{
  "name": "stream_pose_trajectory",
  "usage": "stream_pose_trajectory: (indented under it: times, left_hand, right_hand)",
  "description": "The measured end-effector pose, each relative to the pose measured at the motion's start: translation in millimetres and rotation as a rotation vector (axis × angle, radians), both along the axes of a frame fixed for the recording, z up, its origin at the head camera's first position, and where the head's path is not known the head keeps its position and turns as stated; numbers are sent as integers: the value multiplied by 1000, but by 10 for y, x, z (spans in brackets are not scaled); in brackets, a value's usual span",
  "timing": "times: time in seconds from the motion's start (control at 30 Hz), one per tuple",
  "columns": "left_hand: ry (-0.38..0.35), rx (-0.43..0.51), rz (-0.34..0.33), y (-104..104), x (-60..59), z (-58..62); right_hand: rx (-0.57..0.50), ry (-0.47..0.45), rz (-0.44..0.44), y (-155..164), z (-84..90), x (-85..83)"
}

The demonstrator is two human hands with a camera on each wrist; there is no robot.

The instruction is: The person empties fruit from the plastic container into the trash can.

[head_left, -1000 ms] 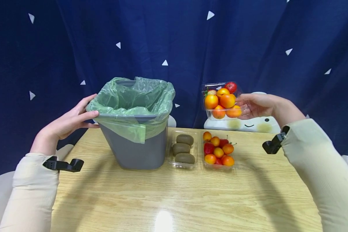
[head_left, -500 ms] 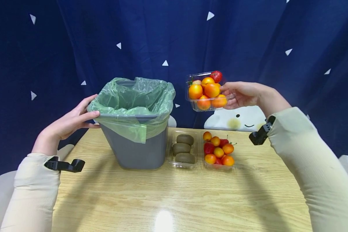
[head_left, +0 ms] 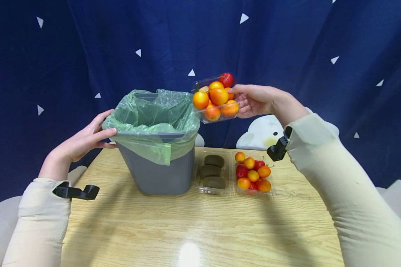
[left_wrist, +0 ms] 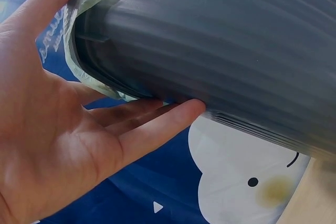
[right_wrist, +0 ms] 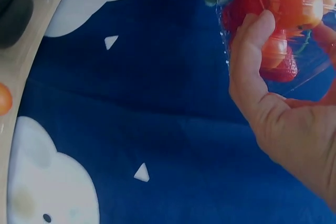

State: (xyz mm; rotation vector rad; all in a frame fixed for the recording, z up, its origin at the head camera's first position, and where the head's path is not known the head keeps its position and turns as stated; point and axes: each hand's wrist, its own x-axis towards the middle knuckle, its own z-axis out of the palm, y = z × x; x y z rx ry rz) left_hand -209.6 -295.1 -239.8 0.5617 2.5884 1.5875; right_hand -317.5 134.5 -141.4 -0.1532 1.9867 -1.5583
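Behind everything, across the whole upper part of the frame, hangs a dark blue curtain [head_left: 287, 44] with small white triangles. Below it, the wooden table [head_left: 200, 230] fills the lower half. At left of centre on the table stands the grey bin [head_left: 160, 174], lined with a green bag [head_left: 147, 115] folded over its rim. Your left hand [head_left: 81, 141] rests on the bin's left side, fingers nearly straight, thumb over the rim and fingertips under the lip; I judge that this keeps the light bin steady.

Just right of the bin's upper edge, in the air, your right hand [head_left: 254, 100] grips a clear box of fruit [head_left: 214, 100], thumb on the near wall and fingers curled behind. You hold the box tilted toward the bin opening, touching or almost touching the bag edge; which one I cannot tell.

On the table right of the bin lie a tray of kiwis [head_left: 212, 171] and, beside it, a tray of small orange and red fruit [head_left: 253, 174]. Neither stands in the way.
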Motion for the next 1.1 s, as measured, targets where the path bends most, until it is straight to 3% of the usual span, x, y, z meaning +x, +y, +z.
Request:
stream_pose_trajectory:
  times: [0.47, 0.73, 1.1]
  left_hand:
    - [11, 11, 0, -12, 3, 1]
    - [20, -6, -20, -1, 18, -8]
    - [11, 20, -2, 28, 17, 4]
  right_hand:
    - [65, -36, -84, -385, 293, 76]
    - [176, -54, -133, -664, 328, 168]
    - [355, 128, -138, -960, 323, 268]
